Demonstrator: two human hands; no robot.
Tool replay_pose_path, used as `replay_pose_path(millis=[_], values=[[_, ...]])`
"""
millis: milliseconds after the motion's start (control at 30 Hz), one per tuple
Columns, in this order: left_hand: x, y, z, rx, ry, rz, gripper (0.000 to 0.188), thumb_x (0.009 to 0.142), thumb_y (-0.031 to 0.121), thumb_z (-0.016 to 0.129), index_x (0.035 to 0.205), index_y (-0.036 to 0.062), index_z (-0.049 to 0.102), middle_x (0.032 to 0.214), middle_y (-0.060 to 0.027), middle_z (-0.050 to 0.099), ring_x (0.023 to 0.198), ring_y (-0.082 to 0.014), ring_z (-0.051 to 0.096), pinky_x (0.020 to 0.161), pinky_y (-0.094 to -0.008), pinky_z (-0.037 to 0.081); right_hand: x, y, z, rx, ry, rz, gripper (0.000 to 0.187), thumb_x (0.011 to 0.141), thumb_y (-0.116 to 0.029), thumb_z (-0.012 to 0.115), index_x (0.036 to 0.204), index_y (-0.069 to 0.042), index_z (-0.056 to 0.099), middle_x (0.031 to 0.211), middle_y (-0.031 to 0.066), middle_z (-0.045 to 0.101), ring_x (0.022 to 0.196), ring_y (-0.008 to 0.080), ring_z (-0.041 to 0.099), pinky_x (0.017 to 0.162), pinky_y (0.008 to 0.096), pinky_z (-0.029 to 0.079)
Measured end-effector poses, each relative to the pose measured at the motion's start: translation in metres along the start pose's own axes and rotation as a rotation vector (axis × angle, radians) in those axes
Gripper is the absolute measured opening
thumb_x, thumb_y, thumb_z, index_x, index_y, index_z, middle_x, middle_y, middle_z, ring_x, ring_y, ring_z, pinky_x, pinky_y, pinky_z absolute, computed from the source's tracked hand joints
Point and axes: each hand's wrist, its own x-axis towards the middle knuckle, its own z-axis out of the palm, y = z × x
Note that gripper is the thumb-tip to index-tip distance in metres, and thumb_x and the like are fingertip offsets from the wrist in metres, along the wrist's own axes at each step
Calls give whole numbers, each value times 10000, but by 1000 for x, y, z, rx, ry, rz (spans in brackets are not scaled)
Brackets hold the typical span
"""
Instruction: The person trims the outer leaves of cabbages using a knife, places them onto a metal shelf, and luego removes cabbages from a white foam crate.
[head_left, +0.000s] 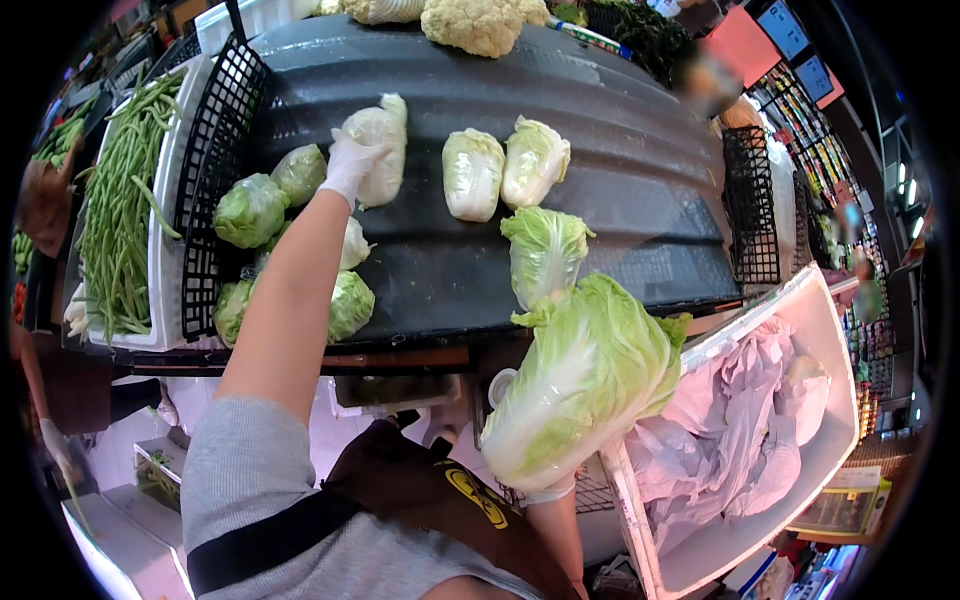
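Note:
My left hand (357, 167), in a white glove, reaches across the dark display stand and grips a pale, plastic-wrapped napa cabbage (390, 135). Close to my body, a large leafy napa cabbage (590, 380) rests in my right hand (550, 490). That hand is gloved too and mostly hidden beneath the cabbage, with only a bit of glove showing. Just behind it, a smaller napa cabbage (545, 255) lies near the stand's front edge. Two more, a wrapped cabbage (472, 175) and a leafier cabbage (537, 163), lie side by side in the middle.
Several round wrapped green heads (250, 210) sit by a black plastic grate (222, 150) at left. Beyond it is a white box of green beans (130, 200). Cauliflower (480, 25) lies at the back. A white foam box (835, 400) holding crumpled wrapping (730, 440) stands at right.

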Motion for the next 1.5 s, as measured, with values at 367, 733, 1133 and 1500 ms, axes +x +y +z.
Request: replay_pose_path(millis=[367,733,1133,1500], values=[[-260,59,-47,-1272,-1107,173,917,692,312,786,1404,27,285,1342,-95,451,1224,-225,445,1038,-352,347,86,-59,81,-543,-302,25,712,808,-464,626,1299,24,458,1227,121,553,1126,223,523,954,347,423],[-194,6,42,-1228,-1002,-322,534,869,231,631,1317,21,429,1221,-117,569,1101,-228,565,968,-389,442,115,-65,135,-1390,5,-441,648,726,-351,765,1201,27,540,1274,255,441,1250,321,365,1024,371,330],[-190,13,73,-1473,-1025,-687,574,875,268,635,1334,13,404,1281,-161,528,1179,-312,514,1022,-454,407,29,-79,91,-1324,-81,-258,678,722,-319,773,1283,-51,501,1204,210,542,1331,343,257,1072,419,269],[-195,-1,131,-914,-507,31,808,648,90,825,1304,10,360,1190,-124,548,1040,-242,572,891,-360,487,2,-85,81,-1340,-178,-212,645,715,-236,764,1298,-106,522,1384,199,363,1335,328,274,1073,420,271]])
